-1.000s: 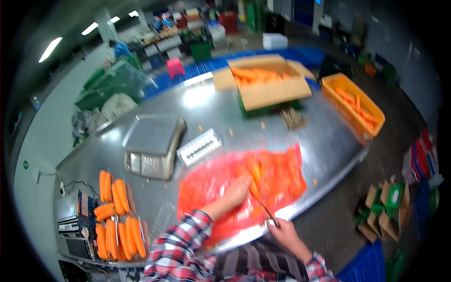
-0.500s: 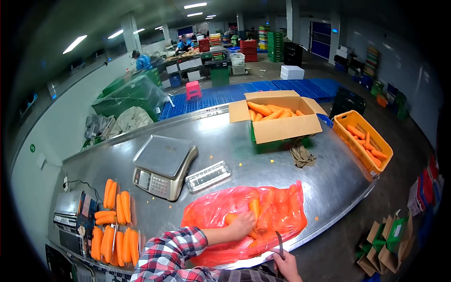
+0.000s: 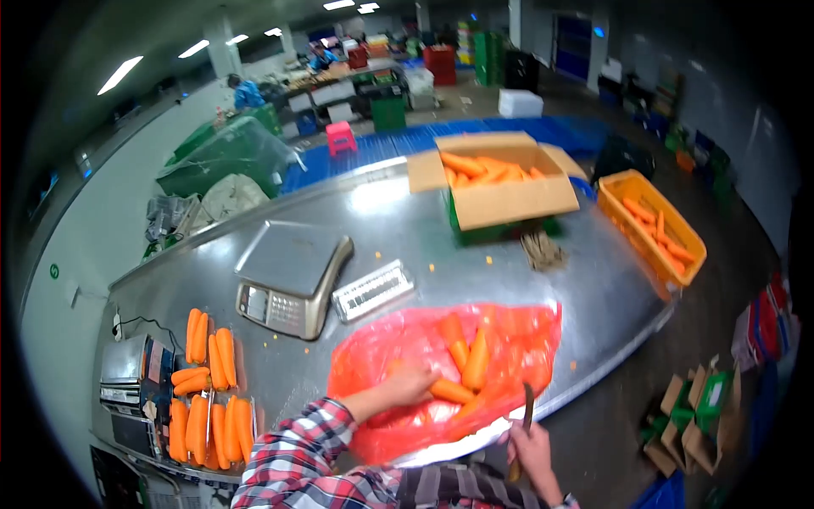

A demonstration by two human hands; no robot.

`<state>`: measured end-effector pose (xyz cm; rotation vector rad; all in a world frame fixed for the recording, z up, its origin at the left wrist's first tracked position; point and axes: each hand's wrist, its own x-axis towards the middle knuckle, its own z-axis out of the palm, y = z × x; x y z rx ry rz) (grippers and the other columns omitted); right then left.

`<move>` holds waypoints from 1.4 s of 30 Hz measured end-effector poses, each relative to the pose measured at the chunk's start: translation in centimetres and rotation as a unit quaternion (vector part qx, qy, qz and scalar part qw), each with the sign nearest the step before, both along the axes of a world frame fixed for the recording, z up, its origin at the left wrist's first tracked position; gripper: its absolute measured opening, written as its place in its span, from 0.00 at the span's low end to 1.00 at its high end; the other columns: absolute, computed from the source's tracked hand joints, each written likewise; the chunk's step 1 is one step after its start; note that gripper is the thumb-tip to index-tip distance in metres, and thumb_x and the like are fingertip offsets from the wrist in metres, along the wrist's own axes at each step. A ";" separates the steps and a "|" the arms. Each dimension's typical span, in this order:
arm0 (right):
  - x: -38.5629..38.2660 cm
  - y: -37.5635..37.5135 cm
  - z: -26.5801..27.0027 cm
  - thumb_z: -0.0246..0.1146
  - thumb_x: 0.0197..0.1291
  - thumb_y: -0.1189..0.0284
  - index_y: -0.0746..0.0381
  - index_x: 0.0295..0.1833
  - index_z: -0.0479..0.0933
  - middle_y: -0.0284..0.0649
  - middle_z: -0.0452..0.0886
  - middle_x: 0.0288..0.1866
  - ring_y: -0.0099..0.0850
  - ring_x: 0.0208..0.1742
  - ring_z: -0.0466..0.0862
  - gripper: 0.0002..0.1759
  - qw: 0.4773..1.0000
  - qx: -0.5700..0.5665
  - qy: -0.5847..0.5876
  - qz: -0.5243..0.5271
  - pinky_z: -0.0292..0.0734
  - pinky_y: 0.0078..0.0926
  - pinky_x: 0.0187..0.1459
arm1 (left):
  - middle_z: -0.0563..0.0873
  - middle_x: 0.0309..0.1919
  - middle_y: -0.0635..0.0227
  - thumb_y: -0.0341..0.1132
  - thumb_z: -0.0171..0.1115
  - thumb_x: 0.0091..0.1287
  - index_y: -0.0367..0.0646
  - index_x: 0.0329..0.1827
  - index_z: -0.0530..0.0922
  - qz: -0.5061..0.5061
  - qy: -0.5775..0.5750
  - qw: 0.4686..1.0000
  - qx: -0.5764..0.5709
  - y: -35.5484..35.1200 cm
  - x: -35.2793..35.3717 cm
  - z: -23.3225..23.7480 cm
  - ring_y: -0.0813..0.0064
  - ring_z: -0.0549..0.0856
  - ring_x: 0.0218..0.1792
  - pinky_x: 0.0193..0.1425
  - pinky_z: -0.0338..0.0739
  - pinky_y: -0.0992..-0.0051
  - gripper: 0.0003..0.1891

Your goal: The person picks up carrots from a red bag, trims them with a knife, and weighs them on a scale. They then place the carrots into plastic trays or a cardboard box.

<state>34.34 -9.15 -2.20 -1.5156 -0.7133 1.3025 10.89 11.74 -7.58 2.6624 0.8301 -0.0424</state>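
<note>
My left hand [image 3: 409, 385] is closed over a carrot [image 3: 452, 390] on a crumpled red plastic bag [image 3: 381, 424]; its fingertips are partly hidden and a little blurred. Two more carrots lie bare on the bag just right of it, one thick carrot [image 3: 476, 360] pointing away from me. By the table's front edge, my right hand [image 3: 531, 450] grips a knife [image 3: 528, 409] with its narrow blade upward. The knife stays apart from the carrots.
A digital scale [image 3: 288, 263] and a clear plastic tray [image 3: 373, 290] stand beyond the bag. Packed carrots [image 3: 199, 428] lie at left. Further off are a carton of carrots [image 3: 513, 202], a brown cloth [image 3: 543, 252] and an orange crate [image 3: 627, 191]. Two people in blue work far back.
My left hand has moved left across the bag. Carrots that lay under the red film at right now show uncovered. The knife in my right hand has shifted right and up.
</note>
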 end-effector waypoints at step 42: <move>-9.3 7.7 3.4 0.57 0.50 0.85 0.66 0.66 0.64 0.52 0.81 0.37 0.45 0.33 0.83 0.34 0.831 0.354 -0.400 0.155 0.78 0.36 0.35 | 0.68 0.66 0.56 0.44 0.57 0.68 0.40 0.66 0.62 0.305 -0.695 0.265 -0.595 -10.8 -3.1 8.6 0.57 0.66 0.69 0.73 0.57 0.52 0.28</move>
